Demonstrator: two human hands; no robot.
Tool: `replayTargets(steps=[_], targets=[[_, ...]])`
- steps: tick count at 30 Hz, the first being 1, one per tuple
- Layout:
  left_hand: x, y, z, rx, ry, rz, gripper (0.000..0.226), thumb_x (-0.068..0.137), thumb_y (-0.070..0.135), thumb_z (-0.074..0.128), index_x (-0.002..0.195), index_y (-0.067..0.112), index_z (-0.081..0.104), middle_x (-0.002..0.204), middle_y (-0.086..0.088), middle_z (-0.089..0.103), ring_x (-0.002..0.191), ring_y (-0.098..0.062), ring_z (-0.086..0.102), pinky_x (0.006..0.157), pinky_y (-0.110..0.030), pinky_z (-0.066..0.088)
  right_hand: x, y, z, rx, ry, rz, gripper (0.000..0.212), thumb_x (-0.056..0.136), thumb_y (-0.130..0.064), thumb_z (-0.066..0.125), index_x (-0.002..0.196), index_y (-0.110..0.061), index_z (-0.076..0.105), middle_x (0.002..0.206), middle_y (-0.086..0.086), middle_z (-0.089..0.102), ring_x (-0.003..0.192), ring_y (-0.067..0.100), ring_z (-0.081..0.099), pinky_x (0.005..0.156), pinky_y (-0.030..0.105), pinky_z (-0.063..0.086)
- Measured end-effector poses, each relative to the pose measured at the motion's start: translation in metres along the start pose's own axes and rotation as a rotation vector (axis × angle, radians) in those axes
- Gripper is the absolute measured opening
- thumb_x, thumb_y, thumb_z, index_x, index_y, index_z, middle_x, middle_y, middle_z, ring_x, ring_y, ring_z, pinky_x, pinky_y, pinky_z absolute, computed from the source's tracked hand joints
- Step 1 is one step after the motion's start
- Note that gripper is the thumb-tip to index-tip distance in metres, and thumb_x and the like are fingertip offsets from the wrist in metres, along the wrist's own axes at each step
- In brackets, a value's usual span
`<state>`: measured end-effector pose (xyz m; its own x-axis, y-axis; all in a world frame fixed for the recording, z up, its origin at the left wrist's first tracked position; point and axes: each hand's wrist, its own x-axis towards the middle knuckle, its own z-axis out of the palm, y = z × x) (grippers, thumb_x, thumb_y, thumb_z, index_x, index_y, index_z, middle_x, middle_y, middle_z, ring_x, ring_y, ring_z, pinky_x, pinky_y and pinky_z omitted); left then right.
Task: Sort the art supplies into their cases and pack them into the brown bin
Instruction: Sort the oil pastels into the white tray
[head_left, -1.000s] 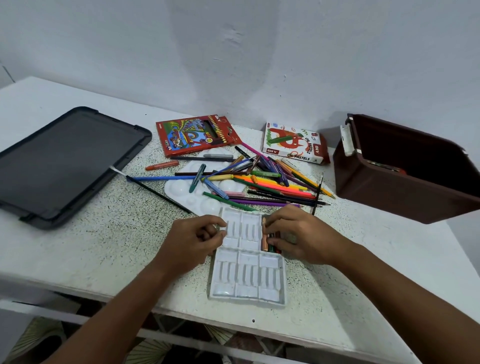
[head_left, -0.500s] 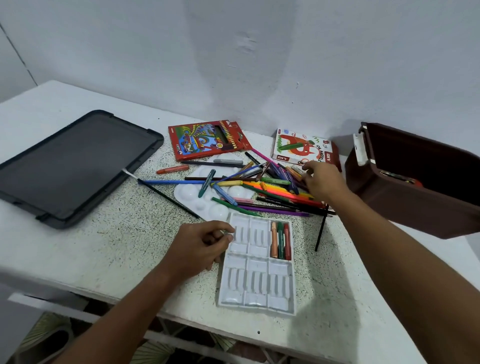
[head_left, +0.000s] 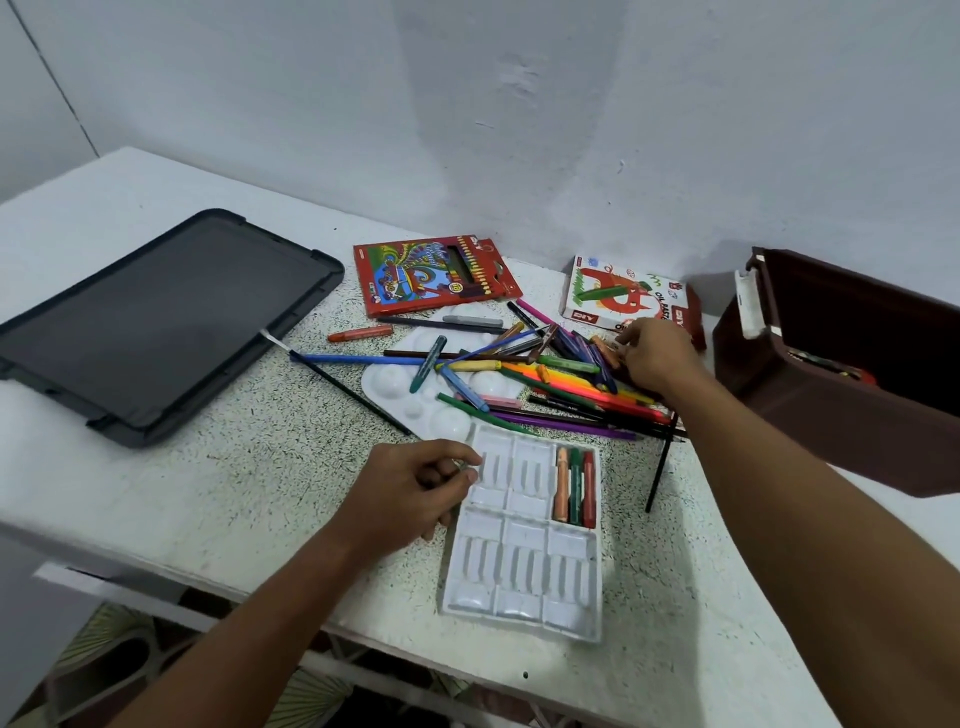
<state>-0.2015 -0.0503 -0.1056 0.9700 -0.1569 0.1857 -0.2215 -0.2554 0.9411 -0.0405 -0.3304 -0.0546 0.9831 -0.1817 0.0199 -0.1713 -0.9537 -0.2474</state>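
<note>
My left hand (head_left: 410, 488) pinches the white tray (head_left: 524, 561) edge, lower center; 3 pastels (head_left: 574, 486) inside. Right hand (head_left: 655, 356) fingers curled into the pencil pile (head_left: 561, 379), grip unclear. Brown bin (head_left: 810, 415) right.

pastels (head_left: 575, 486) in tray (head_left: 524, 587), bin (head_left: 810, 415) right of pile (head_left: 545, 374)

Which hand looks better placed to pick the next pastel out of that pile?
The right hand, probably. It is already at the far side of the pile of pastels and pencils, fingers curled among the sticks. The left hand rests at the white pastel tray's edge, seemingly steadying it.
</note>
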Motion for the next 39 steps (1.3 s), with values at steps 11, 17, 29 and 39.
replayTargets(steps=[11, 17, 29, 39], targets=[[-0.001, -0.001, 0.0, 0.009, -0.002, 0.033, 0.011, 0.082, -0.001, 0.07, 0.086, 0.008, 0.072, 0.05, 0.002, 0.06, 0.031, -0.01, 0.051, 0.038, -0.021, 0.043, -0.124, -0.012, -0.012, -0.052, -0.056, -0.872, 0.008, 0.09, -0.037, 0.057, 0.095, -0.037, 0.064, 0.114, -0.014, 0.049, 0.096, 0.002, 0.056, 0.084, 0.031, 0.047], [-0.002, 0.001, 0.001, -0.006, 0.011, 0.002, 0.012, 0.081, -0.003, 0.07, 0.084, 0.008, 0.073, 0.051, -0.005, 0.06, 0.031, -0.008, 0.049, 0.035, -0.021, 0.041, -0.153, -0.001, 0.001, -0.046, -0.093, -0.964, 0.034, 0.079, -0.007, 0.075, 0.108, -0.023, 0.067, 0.124, 0.008, 0.051, 0.117, 0.02, 0.041, 0.077, 0.036, 0.052], [-0.004, 0.004, 0.001, 0.019, 0.012, -0.005, 0.012, 0.081, -0.003, 0.069, 0.085, 0.008, 0.073, 0.051, -0.006, 0.06, 0.032, -0.006, 0.05, 0.037, -0.019, 0.041, -0.165, 0.0, 0.01, -0.072, -0.007, -1.002, 0.043, 0.075, -0.003, 0.077, 0.114, -0.016, 0.067, 0.118, 0.009, 0.059, 0.11, 0.028, 0.057, 0.078, 0.037, 0.052], [-0.004, 0.003, 0.0, 0.037, 0.012, 0.009, 0.015, 0.081, -0.003, 0.069, 0.085, 0.011, 0.073, 0.05, -0.001, 0.06, 0.032, -0.006, 0.049, 0.038, -0.019, 0.041, -0.175, 0.003, 0.014, 0.086, 0.019, -0.96, 0.026, 0.099, -0.028, 0.052, 0.109, -0.009, 0.067, 0.112, 0.004, 0.062, 0.106, 0.021, 0.057, 0.089, 0.033, 0.047]])
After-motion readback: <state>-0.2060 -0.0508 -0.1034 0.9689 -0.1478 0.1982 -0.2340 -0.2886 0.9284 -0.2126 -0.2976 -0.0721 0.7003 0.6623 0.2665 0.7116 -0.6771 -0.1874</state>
